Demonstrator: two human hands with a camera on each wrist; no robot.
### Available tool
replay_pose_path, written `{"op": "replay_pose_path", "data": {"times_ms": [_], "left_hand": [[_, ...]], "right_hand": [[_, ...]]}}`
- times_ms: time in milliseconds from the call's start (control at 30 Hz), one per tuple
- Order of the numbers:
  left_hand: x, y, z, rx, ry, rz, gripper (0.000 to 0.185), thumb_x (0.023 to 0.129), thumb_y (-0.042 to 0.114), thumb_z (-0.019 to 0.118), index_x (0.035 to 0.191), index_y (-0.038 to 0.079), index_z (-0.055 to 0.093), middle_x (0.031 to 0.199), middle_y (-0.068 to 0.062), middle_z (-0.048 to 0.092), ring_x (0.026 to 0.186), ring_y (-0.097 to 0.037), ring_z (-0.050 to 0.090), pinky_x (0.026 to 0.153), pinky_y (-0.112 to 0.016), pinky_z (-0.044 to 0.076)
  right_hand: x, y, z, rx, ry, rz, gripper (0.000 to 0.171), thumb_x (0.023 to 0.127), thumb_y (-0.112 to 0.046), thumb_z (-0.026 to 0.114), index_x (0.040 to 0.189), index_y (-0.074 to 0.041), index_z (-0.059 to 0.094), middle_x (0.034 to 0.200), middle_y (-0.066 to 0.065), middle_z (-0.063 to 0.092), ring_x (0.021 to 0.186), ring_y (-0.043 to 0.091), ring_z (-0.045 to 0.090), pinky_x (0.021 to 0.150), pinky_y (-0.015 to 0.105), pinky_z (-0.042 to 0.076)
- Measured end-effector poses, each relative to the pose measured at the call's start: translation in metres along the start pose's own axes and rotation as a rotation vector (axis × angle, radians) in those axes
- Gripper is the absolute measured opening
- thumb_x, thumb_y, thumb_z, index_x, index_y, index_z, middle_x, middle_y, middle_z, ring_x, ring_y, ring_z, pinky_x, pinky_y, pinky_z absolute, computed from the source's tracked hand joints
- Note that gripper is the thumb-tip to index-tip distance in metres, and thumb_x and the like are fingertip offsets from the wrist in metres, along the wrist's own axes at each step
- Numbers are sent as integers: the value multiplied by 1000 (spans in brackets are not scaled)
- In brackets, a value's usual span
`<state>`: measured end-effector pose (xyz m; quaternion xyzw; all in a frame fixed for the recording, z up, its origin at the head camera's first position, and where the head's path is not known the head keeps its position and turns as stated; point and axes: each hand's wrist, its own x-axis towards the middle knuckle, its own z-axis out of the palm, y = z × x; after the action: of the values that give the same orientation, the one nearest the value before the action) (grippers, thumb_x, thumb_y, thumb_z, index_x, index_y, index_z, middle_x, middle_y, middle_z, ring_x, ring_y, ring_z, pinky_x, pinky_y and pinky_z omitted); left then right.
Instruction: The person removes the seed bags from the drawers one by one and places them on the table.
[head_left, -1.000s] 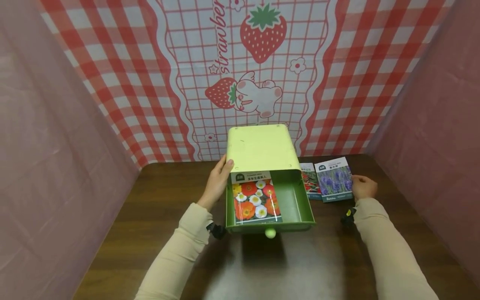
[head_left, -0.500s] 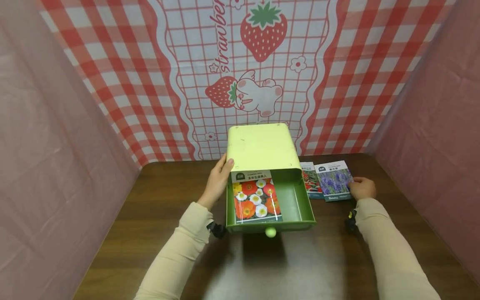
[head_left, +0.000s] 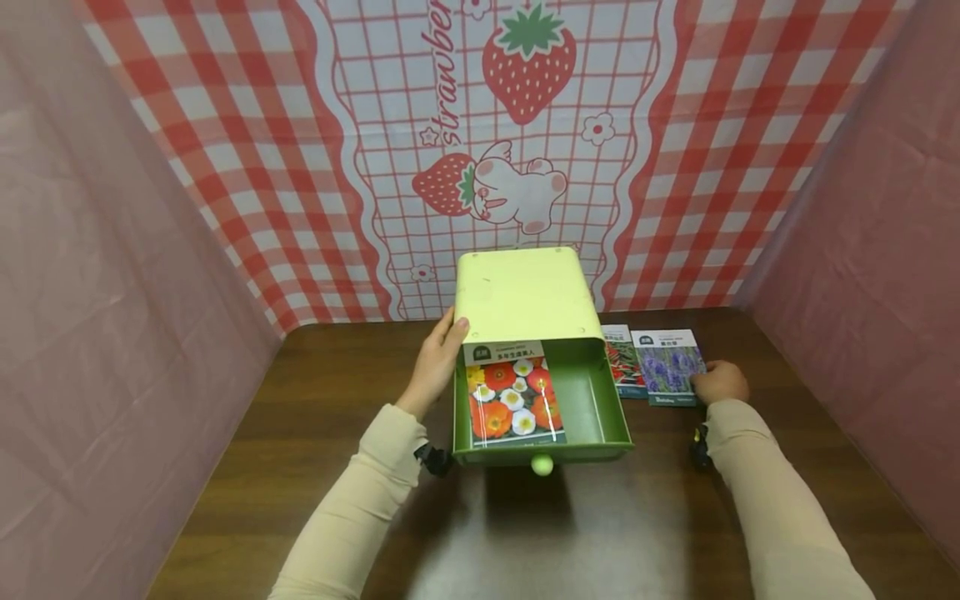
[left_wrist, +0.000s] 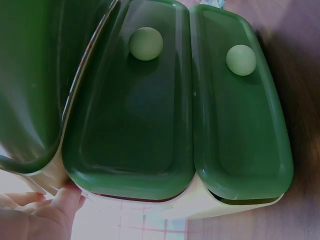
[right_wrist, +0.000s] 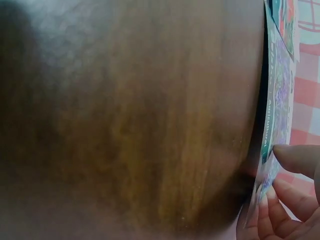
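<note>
A small drawer cabinet [head_left: 525, 292] with a pale yellow-green shell stands mid-table, its top green drawer [head_left: 585, 400] pulled out. In that drawer's left part lies a seed packet with orange and white poppies [head_left: 513, 400]. My left hand [head_left: 433, 362] rests against the cabinet's left side, thumb at the top front corner. To the right, my right hand [head_left: 722, 383] pinches the lower right corner of a purple-flower seed packet [head_left: 667, 367] between thumb and fingers. A red seed packet [head_left: 625, 362] lies partly under it. The right wrist view shows the pinched corner [right_wrist: 270, 170] close up.
Two lower drawers [left_wrist: 135, 115] with round knobs [left_wrist: 241, 60] are pushed in, as the left wrist view shows. Behind the wooden table [head_left: 337, 467] hangs a red checked strawberry cloth [head_left: 525, 167]. Pink cloth walls [head_left: 862, 275] stand at both sides.
The purple-flower packet has turned from a slant to nearly straight as my right hand moved slightly down and toward me with it. My left hand and the cabinet have stayed in place.
</note>
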<state>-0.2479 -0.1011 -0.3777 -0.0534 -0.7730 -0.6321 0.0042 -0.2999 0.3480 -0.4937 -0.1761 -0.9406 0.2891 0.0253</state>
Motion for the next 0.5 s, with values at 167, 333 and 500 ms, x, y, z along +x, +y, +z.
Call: {"op": "replay_pose_path", "data": {"times_ms": [167,333,500], "left_hand": [[-9,11,2,-7,21,1,62,105,40,41,157,12,23,161,-14,26,146,-33,31,120,-50,28],[-11,12,2,-13,26,3,62,105,40,42,157,12,24,161,-13,27,146,-32,30,121,-49,27],[2,-2,1,-4,16,1,62,105,40,41,157,11,22,161,-14,27,145,-32,31,119,-48,30]], "right_hand": [[-2,-1,0,-29,10,-23,48,86,-18,53,121,14,55,122,37,57,107,53,55,89,57,47],[-4,-3,0,-41,14,-12,47,87,-18,53,121,14,55,121,37,56,107,53,55,90,57,47],[0,-3,-3,6,53,-37,47,89,-18,53,124,15,53,124,37,55,111,54,53,91,59,46]]}}
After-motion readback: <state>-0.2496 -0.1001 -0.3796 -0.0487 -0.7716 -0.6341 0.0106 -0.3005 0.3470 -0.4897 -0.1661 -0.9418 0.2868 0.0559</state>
